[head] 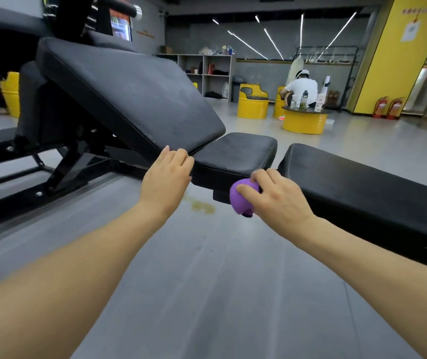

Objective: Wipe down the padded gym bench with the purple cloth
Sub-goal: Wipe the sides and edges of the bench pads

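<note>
A black padded gym bench stands in front of me with an inclined backrest [129,97] and a small flat seat pad [235,154]. My left hand [167,177] rests on the lower near corner of the backrest, fingers curled over its edge. My right hand [274,196] is closed on a bunched purple cloth [242,196], which it presses against the near front side of the seat pad. Most of the cloth is hidden under my fingers.
A second flat black bench [362,187] runs off to the right, close beside the seat pad. The bench's black metal frame [62,174] spreads over the grey floor at left. Far back, a person sits by a yellow drum table [304,123] and yellow seats.
</note>
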